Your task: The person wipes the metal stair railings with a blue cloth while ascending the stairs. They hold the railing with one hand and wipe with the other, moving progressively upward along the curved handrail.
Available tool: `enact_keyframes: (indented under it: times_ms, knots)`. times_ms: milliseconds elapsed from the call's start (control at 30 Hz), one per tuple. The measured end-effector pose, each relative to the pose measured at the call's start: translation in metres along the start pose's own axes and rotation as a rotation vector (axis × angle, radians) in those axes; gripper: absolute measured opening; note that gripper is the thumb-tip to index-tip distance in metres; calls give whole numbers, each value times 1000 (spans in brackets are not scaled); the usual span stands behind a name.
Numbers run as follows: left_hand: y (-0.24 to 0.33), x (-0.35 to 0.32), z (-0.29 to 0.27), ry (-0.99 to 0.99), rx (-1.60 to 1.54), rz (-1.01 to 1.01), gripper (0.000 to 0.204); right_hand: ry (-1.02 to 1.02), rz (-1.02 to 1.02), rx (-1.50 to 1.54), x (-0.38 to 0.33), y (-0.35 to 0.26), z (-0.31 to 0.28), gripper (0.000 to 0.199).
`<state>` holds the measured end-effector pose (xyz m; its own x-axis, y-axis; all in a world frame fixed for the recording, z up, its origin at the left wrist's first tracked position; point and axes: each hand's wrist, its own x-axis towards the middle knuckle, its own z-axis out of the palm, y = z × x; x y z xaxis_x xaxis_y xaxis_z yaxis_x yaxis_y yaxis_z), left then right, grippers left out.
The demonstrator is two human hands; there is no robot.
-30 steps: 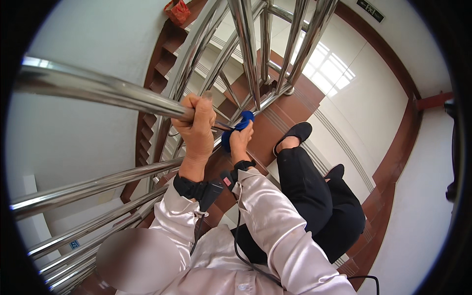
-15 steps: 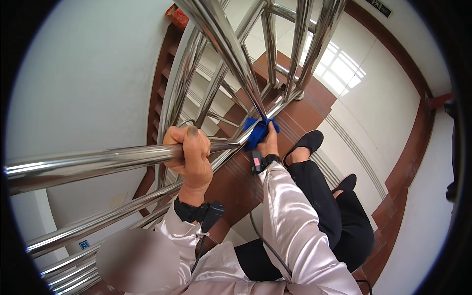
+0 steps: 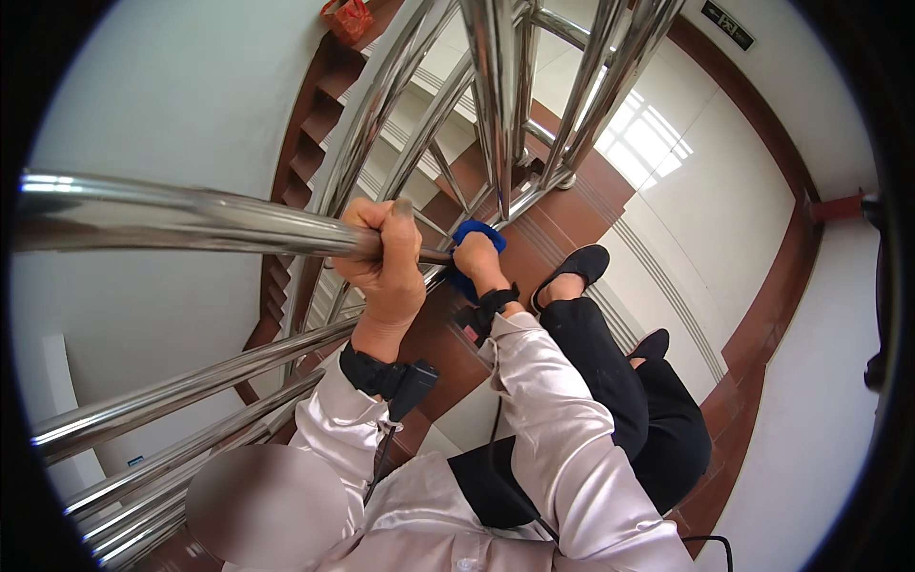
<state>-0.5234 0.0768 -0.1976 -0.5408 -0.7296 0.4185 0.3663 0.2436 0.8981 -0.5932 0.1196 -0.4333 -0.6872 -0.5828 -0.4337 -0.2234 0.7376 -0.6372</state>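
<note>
My left hand [image 3: 383, 257] is wrapped around a shiny steel handrail [image 3: 172, 221] that runs in from the left. Further down, my right hand [image 3: 479, 259] presses a blue cloth [image 3: 467, 234] against a lower steel rail of the balustrade [image 3: 519, 195]. Both forearms wear pale satin sleeves with black wrist straps. My black-trousered legs and black shoes [image 3: 577, 267] stand on the reddish-brown stair step below.
Vertical steel balusters [image 3: 496, 86] rise ahead. Brown stair steps [image 3: 315, 105] wind down the stairwell at left, with a red object [image 3: 345, 17] on a far step. White walls surround, and a white tiled landing [image 3: 667, 191] with brown border lies at right.
The view has shifted and the handrail sits higher in the picture. My right hand with the blue cloth has slid slightly along the lower rail. The left hand keeps its grip.
</note>
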Motion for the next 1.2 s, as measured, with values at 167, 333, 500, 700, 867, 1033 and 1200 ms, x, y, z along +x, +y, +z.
enact_keyframes:
  times_ms: [167, 333, 500, 700, 867, 1033, 1200]
  knots:
    - [-3, -1, -2, 17, -79, -39, 26, 196, -146, -93, -12, -40, -55, 31]
    - [-7, 1, 0, -35, 36, 49, 28, 89, -390, -349, 15, -16, -38, 58]
    - [-6, 0, 3, -11, 2, 47, 27, -317, -226, -141, 31, -12, -27, 77]
    - [-5, 2, 6, -22, -10, 42, 26, -450, -145, 139, 44, -7, -17, 81]
    - [-10, 1, -8, -25, 64, 85, 27, -405, -70, 592, 20, -12, -9, 68]
    - [-15, 1, 6, -27, 28, 75, 27, -87, -34, 964, 11, 14, 15, 68]
    - [-12, 0, -5, -19, 34, 67, 27, 179, 145, 932, -31, -22, 4, 71]
